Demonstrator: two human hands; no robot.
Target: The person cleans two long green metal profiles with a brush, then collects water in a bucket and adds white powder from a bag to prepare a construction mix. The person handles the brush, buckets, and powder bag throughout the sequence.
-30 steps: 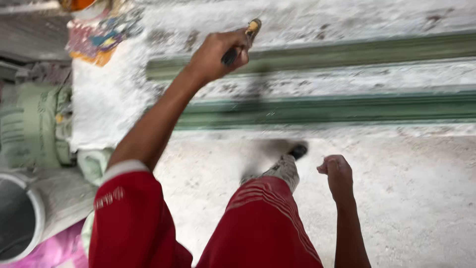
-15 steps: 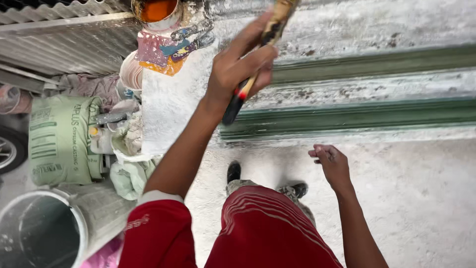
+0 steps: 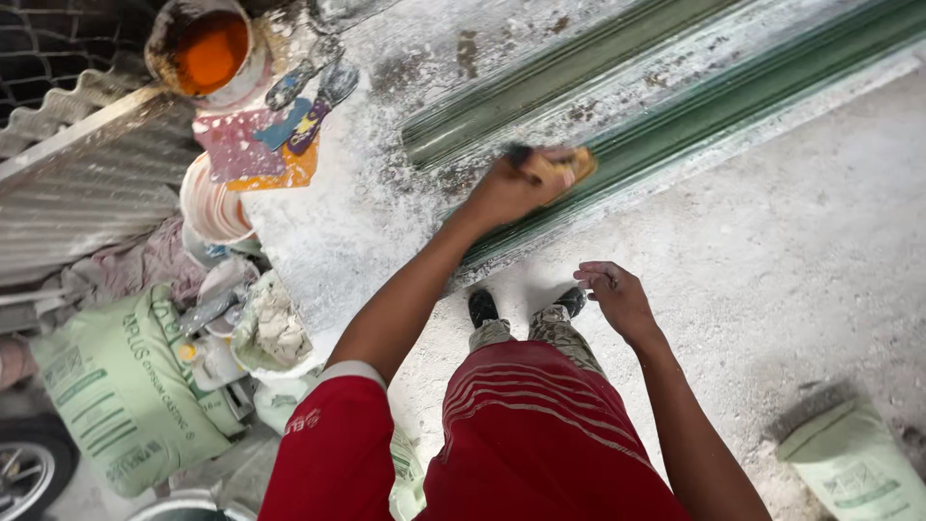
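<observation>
My left hand (image 3: 509, 189) is closed around a paintbrush (image 3: 559, 166) with a dark handle and a tan head. The brush head rests on a long green moulded strip (image 3: 694, 114) that lies on a white, dusty worktop (image 3: 328, 232). A second green strip (image 3: 540, 92) runs parallel just behind it. My right hand (image 3: 617, 297) hangs lower, over the concrete floor beside my red shorts, with its fingers loosely curled and nothing seen in them. My dark shoes (image 3: 482, 307) stand at the worktop's edge.
An orange-filled paint tin (image 3: 201, 53) stands at the worktop's far left, with paint-smeared scrapers (image 3: 309, 92) and a stained board (image 3: 246, 150) beside it. Green sacks (image 3: 116, 396) (image 3: 854, 463), a white bucket (image 3: 212, 207), rags and corrugated sheet (image 3: 77, 193) crowd the left.
My left hand has come down from a raised position and set the brush against the green strip. The view has swung left and tilted. My right hand has stayed low, loosely curled.
</observation>
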